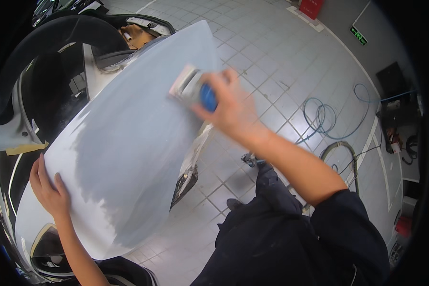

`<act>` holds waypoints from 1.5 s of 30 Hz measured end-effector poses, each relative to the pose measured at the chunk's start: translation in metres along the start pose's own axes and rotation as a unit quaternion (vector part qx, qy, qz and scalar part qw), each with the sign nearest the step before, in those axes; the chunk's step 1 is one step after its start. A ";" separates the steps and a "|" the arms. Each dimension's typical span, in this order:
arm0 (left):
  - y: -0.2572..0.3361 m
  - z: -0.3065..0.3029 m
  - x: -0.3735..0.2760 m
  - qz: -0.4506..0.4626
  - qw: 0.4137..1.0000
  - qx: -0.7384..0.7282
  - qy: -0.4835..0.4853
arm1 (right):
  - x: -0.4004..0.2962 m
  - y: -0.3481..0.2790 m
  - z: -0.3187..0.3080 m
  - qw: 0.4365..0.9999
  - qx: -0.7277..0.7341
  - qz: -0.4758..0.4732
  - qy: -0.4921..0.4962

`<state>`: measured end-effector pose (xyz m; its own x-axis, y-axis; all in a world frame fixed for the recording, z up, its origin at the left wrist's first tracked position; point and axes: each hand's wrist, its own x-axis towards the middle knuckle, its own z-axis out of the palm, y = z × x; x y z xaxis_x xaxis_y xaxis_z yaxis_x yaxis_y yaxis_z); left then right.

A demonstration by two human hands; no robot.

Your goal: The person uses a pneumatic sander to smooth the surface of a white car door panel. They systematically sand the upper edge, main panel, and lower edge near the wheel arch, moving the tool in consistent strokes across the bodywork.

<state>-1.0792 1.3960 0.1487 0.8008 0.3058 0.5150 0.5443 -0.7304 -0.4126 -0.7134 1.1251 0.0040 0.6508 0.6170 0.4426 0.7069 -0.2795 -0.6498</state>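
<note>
A car body panel (136, 132) curves across the left and middle of the view. Much of it is coated in matte grey primer, with a ragged border against white paint. My right hand (228, 100) grips a sanding block (186, 84) by its blue knob (208, 97). The block is on or just over the upper primed area; motion blurs both it and the hand. At the lower left, my left hand (52, 191) lies against the panel's white edge with fingers spread, holding nothing.
A blue air hose (320, 118) lies coiled on the tiled floor (257, 68) to the right. Near it is a thicker grey hose (355, 168). Black rubber weatherstrip (68, 30) arches around an opening at the upper left. Yellow masking tape (25, 149) sits near my left hand.
</note>
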 end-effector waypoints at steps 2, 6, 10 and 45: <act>0.001 -0.001 0.000 -0.001 1.000 -0.002 0.002 | 0.049 0.024 -0.014 0.996 -0.052 0.063 0.031; 0.007 0.002 0.005 0.000 1.000 -0.024 0.015 | 0.121 0.047 -0.043 0.987 -0.018 0.128 -0.098; 0.004 -0.006 0.002 -0.012 1.000 -0.018 0.009 | 0.049 -0.061 -0.006 0.987 -0.029 -0.027 -0.157; -0.142 -0.027 -0.099 -0.149 0.982 0.097 0.069 | -0.022 -0.238 0.082 0.919 0.019 -0.297 -0.259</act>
<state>-1.2421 1.4530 0.1765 0.5644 0.3923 0.7264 0.7973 -0.4871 -0.3564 -0.9184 1.2383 0.0985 -0.0743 0.9227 0.3784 0.8782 0.2403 -0.4135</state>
